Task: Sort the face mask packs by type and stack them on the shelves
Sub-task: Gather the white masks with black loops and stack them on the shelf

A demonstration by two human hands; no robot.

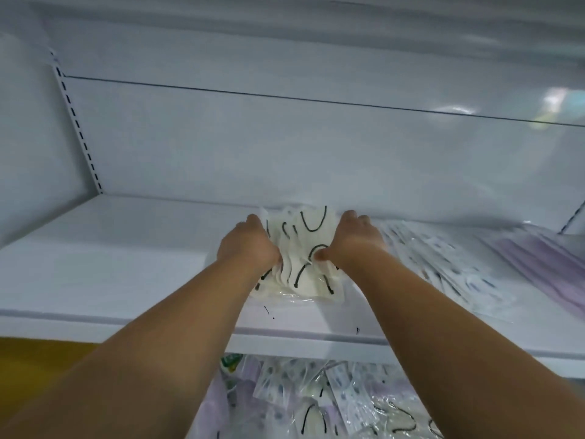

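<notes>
No legible brand, label or writing was observed on any pack; the printed marks on the patterned packs were too blurred to be read.

The work surface was a white metal shelf (110,264) with a raised front lip, backed by a white rear panel (285,147) crossed by one dark horizontal seam. A perforated upright (79,122) was seen at the left rear corner. A yellow-brown surface (34,365) was visible below the shelf at the lower left.

A stack of cream face mask packs (304,248) (clear wrappers, black ear loops) was located on the shelf at centre, near the rear panel. The stack was held between both hands. The left hand (247,245) was laid against the left edge of the stack, its fingers bent over the side. The right hand (354,239) was laid against the right edge, its thumb pressed on top of the packs; how far the remaining fingers were curled could not be determined.

Just beside the stack, to the right, a pile of white patterned packs (443,264) was lying on the same shelf. Further right, a pile of lilac packs (538,264) was lying at the frame edge.

On the level below, a loose heap of mixed packs (316,400) was visible between the forearms.
</notes>
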